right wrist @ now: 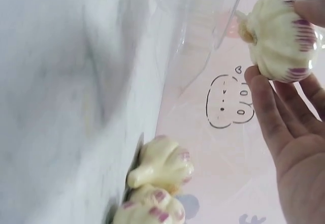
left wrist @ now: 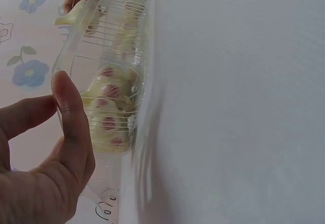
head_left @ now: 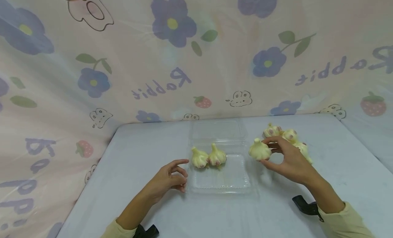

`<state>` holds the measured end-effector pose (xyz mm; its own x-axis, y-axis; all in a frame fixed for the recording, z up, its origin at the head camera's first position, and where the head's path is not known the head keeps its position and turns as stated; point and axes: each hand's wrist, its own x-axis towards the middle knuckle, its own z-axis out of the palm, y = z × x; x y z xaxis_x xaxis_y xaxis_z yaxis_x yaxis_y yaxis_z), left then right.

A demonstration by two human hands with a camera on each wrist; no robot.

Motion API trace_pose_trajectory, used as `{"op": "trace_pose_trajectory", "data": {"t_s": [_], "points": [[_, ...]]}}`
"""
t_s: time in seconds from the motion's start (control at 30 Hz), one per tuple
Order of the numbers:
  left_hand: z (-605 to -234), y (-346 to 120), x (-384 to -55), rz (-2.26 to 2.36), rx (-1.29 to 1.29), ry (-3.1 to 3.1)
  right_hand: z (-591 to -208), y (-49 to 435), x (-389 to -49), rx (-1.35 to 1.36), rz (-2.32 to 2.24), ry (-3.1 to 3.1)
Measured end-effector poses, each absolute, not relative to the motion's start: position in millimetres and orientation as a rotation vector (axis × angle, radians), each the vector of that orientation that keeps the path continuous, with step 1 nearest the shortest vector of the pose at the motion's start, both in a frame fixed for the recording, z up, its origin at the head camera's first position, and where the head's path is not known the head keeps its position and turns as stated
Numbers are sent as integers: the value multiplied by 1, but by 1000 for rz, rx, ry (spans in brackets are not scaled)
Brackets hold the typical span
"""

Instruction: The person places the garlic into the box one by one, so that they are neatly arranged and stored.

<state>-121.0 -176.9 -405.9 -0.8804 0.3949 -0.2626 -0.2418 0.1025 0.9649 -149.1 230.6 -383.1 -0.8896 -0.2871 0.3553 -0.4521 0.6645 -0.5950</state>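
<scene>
My right hand (head_left: 290,161) holds a garlic bulb (head_left: 259,150) between thumb and fingertips, to the right of a clear plastic clamshell box (head_left: 221,181). In the right wrist view, the held garlic bulb (right wrist: 284,38) shows purple streaks, with its root end toward the box. Two more garlic bulbs (head_left: 217,156) sit side by side in the box's back left part, stems up. My left hand (head_left: 169,179) is at the box's left side, fingers loosely bent and fingertips right at the rim. The left wrist view shows its fingers (left wrist: 71,112) overlapping the box wall (left wrist: 96,36).
Several loose garlic bulbs (head_left: 289,135) lie in a group at the back right, partly behind my right hand. The box's lid (head_left: 218,129) lies folded back behind its base. A white-covered table (head_left: 147,139) holds everything, with a printed curtain (head_left: 215,67) behind it.
</scene>
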Motion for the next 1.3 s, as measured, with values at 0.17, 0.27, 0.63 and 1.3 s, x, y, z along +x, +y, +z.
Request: {"op": "trace_pose_trajectory", "data": {"t_s": [0.17,0.27,0.63,1.3], "points": [[-405,-175,-123,1833,128,1920,-381,218,-152,581,1042,-2660],[-404,-174,-122,1858,109,1903,-378,212,-153,580,1052,-2652],[-401,-170,-122,1876,86,1895,-382,191,-154,504,1249,-2736],[-402,-173,-122,1830,113,1914,-396,167,-160,634,1135,-2745]]}}
